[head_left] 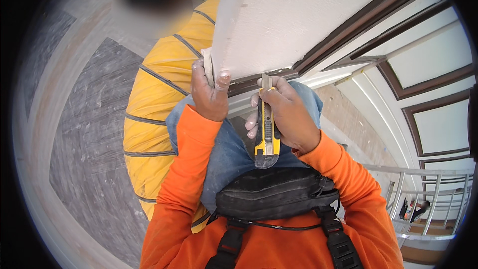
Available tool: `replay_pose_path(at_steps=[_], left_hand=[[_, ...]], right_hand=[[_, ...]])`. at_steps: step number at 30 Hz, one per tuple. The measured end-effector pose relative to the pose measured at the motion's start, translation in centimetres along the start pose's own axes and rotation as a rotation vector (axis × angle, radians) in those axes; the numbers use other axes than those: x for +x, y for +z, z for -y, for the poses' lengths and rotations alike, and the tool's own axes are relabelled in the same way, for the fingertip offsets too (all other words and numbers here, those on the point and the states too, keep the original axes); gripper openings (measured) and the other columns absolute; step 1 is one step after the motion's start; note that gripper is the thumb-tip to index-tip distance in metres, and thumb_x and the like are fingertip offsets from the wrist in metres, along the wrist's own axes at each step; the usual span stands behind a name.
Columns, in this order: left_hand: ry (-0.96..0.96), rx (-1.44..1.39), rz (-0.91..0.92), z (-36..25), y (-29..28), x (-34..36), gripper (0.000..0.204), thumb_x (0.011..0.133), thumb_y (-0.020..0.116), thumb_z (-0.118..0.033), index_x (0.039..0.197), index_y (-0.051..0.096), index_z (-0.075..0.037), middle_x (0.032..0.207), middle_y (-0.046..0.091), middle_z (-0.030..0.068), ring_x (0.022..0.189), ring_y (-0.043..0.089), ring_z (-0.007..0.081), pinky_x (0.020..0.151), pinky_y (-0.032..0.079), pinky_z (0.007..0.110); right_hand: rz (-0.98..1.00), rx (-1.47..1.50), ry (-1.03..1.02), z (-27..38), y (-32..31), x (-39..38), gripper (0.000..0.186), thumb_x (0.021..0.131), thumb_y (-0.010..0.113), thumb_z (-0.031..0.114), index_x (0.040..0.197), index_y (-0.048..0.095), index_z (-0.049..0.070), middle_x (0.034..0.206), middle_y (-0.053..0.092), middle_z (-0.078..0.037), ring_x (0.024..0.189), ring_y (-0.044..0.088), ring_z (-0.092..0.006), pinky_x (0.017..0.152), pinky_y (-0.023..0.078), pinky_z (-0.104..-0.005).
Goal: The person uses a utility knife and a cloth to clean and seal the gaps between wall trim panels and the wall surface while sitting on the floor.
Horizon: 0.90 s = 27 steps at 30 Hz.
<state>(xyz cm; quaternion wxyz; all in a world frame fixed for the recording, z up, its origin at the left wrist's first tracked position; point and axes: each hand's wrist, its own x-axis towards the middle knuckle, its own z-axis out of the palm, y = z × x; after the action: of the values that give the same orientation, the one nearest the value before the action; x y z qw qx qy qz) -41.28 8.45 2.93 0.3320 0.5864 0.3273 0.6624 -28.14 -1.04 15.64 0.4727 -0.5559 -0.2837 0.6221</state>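
My right hand [291, 114] grips a yellow and black utility knife [273, 142], its short blade pointing up toward the white wall and dark trim. Dust whitens the fingertips behind it. At the near edge of the white wall panel [279, 20], my left hand [209, 94] is closed on a small whitish folded piece [207, 65] whose kind I cannot make out. White powder coats the left thumb. Both hands are above my jeans-clad knees, apart from each other. Dark brown trim [239, 85] runs along the panel's lower edge.
A large yellow ribbed duct [149, 134] curves along my left side. Beyond it, another person [154, 0] is close to the panel. A metal railing or scaffold [428, 204] stands at lower right, with a person farther below. A black waist bag [274, 194] lies across my lap.
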Motion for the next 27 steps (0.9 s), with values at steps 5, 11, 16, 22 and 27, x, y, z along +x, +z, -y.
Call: replay_pose_path(at_steps=[5,11,16,22,27], left_hand=[[-0.048,-0.037,-0.001,-0.5,0.1,-0.1,0.068,0.097,0.064,-0.051,0.130,0.051,0.007,0.113,0.064,0.0205,0.101,0.064,0.0286,0.090,0.051,0.041],[-0.042,-0.005,-0.013,-0.6,0.1,0.0,0.067,0.097,0.063,-0.052,0.128,0.052,0.007,0.112,0.064,0.0199,0.101,0.064,0.0280,0.090,0.050,0.040],[-0.068,0.007,0.011,-1.1,0.0,-0.1,0.070,0.099,0.058,-0.056,0.129,0.050,0.007,0.113,0.062,0.0184,0.102,0.061,0.0256,0.092,0.048,0.038],[-0.059,0.070,0.067,-1.2,-0.1,-0.1,0.077,0.102,0.048,-0.063,0.133,0.046,0.007,0.118,0.059,0.0157,0.106,0.055,0.0203,0.095,0.046,0.036],[-0.055,0.010,0.049,-1.1,0.0,-0.2,0.077,0.103,0.047,-0.063,0.134,0.045,0.008,0.119,0.059,0.0152,0.107,0.055,0.0202,0.096,0.045,0.036]], right_hand=[[0.015,-0.015,0.001,-0.1,0.0,0.0,0.022,0.103,0.043,0.012,0.119,0.035,-0.001,0.097,0.053,-0.014,0.061,0.067,-0.0243,0.051,0.061,-0.0391],[0.015,0.005,-0.011,-0.2,-0.3,0.0,0.022,0.103,0.044,0.012,0.119,0.035,-0.001,0.096,0.054,-0.013,0.061,0.068,-0.0247,0.051,0.061,-0.0385],[0.021,-0.003,-0.011,-0.4,-0.6,-0.1,0.023,0.102,0.044,0.011,0.121,0.037,0.000,0.095,0.056,-0.012,0.061,0.068,-0.0249,0.050,0.062,-0.0385],[-0.073,0.049,-0.060,0.0,-2.1,0.3,0.022,0.102,0.044,0.011,0.119,0.034,0.000,0.095,0.055,-0.014,0.059,0.068,-0.0254,0.049,0.062,-0.0388],[-0.016,0.023,-0.019,-0.2,-0.8,0.1,0.023,0.101,0.044,0.009,0.120,0.036,0.000,0.095,0.056,-0.013,0.059,0.068,-0.0251,0.049,0.061,-0.0388]])
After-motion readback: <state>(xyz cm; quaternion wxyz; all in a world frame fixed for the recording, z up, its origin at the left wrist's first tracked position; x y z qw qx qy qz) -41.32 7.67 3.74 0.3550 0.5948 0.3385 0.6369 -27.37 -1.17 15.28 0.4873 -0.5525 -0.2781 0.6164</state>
